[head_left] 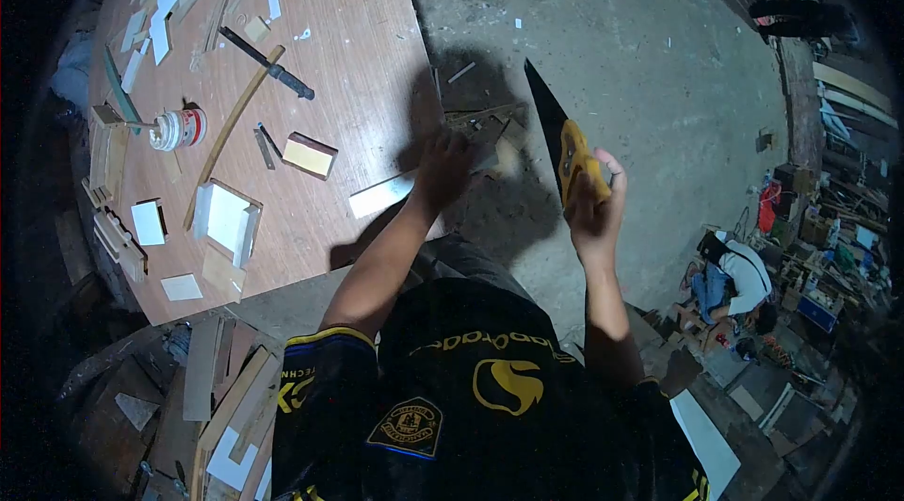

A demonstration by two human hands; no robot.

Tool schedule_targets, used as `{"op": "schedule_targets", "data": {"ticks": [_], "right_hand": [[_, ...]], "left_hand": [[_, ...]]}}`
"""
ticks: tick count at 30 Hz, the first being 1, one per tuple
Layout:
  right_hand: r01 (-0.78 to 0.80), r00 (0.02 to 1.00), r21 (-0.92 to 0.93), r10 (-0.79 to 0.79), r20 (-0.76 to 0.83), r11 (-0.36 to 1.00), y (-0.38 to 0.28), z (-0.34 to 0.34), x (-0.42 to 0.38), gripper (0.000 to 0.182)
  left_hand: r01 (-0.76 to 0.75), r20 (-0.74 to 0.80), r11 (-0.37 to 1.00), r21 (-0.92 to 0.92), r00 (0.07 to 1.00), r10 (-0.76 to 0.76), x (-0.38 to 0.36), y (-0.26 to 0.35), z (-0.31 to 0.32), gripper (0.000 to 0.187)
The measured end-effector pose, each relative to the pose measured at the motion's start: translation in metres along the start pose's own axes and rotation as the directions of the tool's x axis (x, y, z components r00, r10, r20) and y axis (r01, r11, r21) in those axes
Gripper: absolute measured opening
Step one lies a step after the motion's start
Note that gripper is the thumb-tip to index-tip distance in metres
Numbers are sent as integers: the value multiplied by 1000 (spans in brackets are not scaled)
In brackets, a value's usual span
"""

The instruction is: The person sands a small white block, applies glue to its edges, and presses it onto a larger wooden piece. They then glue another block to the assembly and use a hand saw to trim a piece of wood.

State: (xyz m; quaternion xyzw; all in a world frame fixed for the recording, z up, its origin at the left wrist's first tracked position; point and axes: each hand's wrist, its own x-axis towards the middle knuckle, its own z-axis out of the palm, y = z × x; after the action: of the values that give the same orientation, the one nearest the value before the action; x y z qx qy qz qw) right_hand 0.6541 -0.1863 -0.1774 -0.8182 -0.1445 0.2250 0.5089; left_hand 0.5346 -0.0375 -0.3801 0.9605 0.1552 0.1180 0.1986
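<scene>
My right hand (595, 209) is closed round the yellow handle (577, 157) of a handsaw, whose dark blade (543, 98) points up and away, beyond the table edge. My left hand (444, 167) grips a white strip of board (381, 196) at the table's right edge. One end of the strip lies on the tabletop and the other juts past the edge. Saw and strip are apart. Shadow hides some of my left fingers.
The wooden table (353, 49) bears a curved wooden strip (235, 120), a dark-handled tool (268, 63), a jar (179, 130), a small block (310, 155) and several offcuts. At right, another person (739, 280) crouches among clutter. Boards (226, 397) lie below the table.
</scene>
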Motion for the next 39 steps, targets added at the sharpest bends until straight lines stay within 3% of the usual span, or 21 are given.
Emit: {"op": "schedule_targets", "data": {"ticks": [3, 10, 12, 15, 18, 21, 28, 31, 33, 37, 39], "right_hand": [[27, 999, -6, -27, 30, 1000, 17, -4, -4, 33], [0, 987, -86, 13, 160, 996, 11, 11, -19, 37], [188, 967, -156, -154, 205, 970, 10, 16, -20, 38], [121, 970, -142, -86, 226, 982, 15, 18, -20, 37], [183, 964, -168, -143, 224, 969, 19, 21, -22, 37], [105, 972, -189, -60, 229, 976, 12, 23, -26, 37], [132, 974, -133, -104, 203, 982, 16, 22, -27, 37], [62, 977, -195, -19, 211, 979, 15, 22, -30, 37], [205, 964, -252, -150, 221, 946, 16, 24, -29, 35], [232, 953, -259, -165, 255, 938, 2, 31, -24, 34], [63, 959, -269, 17, 282, 961, -7, 36, -20, 34]], "left_hand": [[12, -45, 987, -161, 999, -20, -3, -2, -7, 48], [87, 49, 982, -167, 996, -80, -6, 0, -19, 46], [20, -94, 990, -141, 995, -33, -9, -2, -13, 46], [69, 1, 987, -148, 998, -70, -9, 2, -19, 46], [19, 20, 991, -130, 1000, -17, -10, -1, -23, 50], [67, 5, 981, -183, 998, -68, -11, -1, -13, 47], [10, -64, 986, -169, 998, -21, -11, -1, -14, 48], [88, 39, 973, -212, 996, -81, -10, 1, -12, 46], [79, 23, 981, -175, 997, -76, -10, 0, -12, 46], [89, 25, 964, -249, 996, -86, -10, -1, -12, 47], [49, 23, 971, -233, 999, -45, -10, -4, -9, 48]]}}
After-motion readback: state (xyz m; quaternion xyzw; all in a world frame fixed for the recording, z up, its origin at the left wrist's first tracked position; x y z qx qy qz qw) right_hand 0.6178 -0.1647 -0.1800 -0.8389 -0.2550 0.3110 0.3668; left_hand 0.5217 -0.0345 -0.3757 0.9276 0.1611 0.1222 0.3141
